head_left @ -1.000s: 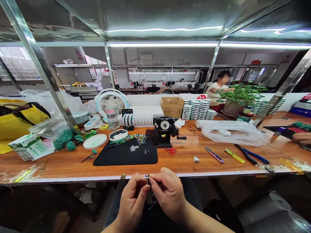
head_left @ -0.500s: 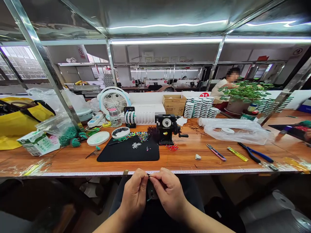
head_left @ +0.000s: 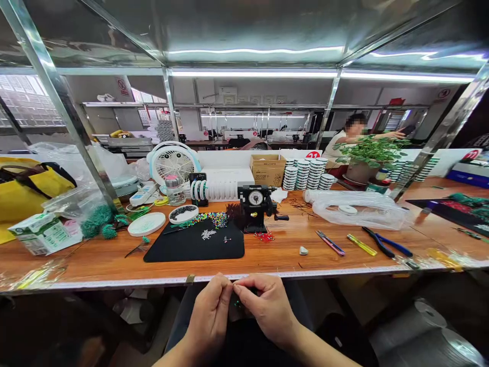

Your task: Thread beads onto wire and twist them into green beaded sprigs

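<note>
Orange-brown wooden bench (head_left: 82, 267) runs across the room, and the close work happens just below its near edge, over a seated person's lap. From where I stand, the left hand (head_left: 209, 317) and the right hand (head_left: 267, 312) are both curled closed, their fingertips (head_left: 229, 288) meeting in the middle and pinching something very small. That tiny green-flecked piece (head_left: 237, 304) is mostly hidden by the fingers, with only a few green specks showing just beneath them, so its shape can't be made out. Work this fine seems best done as it is here: wrists low and close together, with the small moves left to the fingers and the piece kept near the body. Farther up the bench lie a black mat (head_left: 194, 251), coloured beads (head_left: 209, 220) along its top edge, and a black dial counter (head_left: 255, 203) just beyond it. To the right are small snips (head_left: 330, 243) and blue-handled pliers (head_left: 386, 243). Past a potted plant (head_left: 369, 153), a co-worker (head_left: 346, 140) reaches out an arm.
</note>
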### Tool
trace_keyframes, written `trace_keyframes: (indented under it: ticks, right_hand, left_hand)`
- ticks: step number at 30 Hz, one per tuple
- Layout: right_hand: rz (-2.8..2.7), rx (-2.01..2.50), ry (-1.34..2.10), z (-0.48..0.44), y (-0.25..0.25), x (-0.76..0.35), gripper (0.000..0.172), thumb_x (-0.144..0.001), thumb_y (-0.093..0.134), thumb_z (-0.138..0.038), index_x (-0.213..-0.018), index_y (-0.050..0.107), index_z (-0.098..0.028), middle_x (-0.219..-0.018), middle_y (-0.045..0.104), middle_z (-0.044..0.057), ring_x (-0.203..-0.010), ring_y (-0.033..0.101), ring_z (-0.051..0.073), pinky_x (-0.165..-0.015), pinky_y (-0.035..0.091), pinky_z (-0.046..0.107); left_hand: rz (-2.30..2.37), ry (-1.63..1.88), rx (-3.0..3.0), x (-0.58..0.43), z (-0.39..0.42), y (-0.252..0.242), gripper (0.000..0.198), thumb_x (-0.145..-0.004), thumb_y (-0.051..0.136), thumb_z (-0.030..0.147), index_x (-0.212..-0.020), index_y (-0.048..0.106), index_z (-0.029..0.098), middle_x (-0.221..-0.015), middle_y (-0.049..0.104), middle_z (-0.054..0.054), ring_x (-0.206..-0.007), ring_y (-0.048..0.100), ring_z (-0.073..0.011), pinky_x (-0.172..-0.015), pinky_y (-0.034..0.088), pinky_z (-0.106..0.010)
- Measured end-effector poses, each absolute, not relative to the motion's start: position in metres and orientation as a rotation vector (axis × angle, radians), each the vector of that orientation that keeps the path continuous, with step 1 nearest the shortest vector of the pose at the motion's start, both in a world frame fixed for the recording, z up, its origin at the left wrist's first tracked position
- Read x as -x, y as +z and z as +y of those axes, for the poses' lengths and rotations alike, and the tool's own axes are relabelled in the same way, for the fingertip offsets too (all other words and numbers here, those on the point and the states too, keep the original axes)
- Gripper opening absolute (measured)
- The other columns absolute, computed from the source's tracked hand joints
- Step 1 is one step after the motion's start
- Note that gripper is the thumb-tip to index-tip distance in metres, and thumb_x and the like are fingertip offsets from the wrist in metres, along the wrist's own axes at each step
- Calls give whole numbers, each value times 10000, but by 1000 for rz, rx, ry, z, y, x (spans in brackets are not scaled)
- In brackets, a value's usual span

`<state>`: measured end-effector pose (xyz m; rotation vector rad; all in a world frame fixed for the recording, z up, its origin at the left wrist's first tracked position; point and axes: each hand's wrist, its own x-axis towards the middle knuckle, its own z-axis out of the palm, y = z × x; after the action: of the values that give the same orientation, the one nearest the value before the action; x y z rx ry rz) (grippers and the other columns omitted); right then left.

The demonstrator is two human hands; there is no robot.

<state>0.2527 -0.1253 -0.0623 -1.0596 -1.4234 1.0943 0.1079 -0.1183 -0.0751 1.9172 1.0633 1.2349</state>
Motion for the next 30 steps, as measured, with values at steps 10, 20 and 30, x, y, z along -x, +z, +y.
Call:
trace_keyframes:
  ticks: [10, 20, 30]
  right_hand:
    - [-1802, 1014, 703, -131, -64, -270, 167, -849, 511, -178, -846, 677, -180, -733, 634, 20, -674, 551, 122, -649, 399, 229]
    - [-1836, 1099, 590, -129, -73, -266, 147, -807, 547, -167, -718, 665, -166, -625, 623, 5, -577, 527, 108, -568, 362, 223]
    - [-1956, 998, 588, -127, -72, -265, 157, -854, 490, -192, -834, 645, -178, -697, 608, 19, -661, 524, 127, -634, 375, 237]
  left_hand:
    - [907, 1028, -1135, -119, -125, -72, 315, -815, 541, 436, -660, 432, 184, -560, 344, 62, -512, 276, -86, -472, 264, -195]
    - [888, 1017, -1021, -121, -126, -80, 343, -766, 601, 455, -637, 447, 176, -537, 327, 70, -498, 249, -75, -450, 224, -187]
    - [881, 1084, -944, -116, -128, -79, 343, -745, 630, 440, -616, 461, 172, -522, 335, 73, -475, 247, -64, -436, 237, -173]
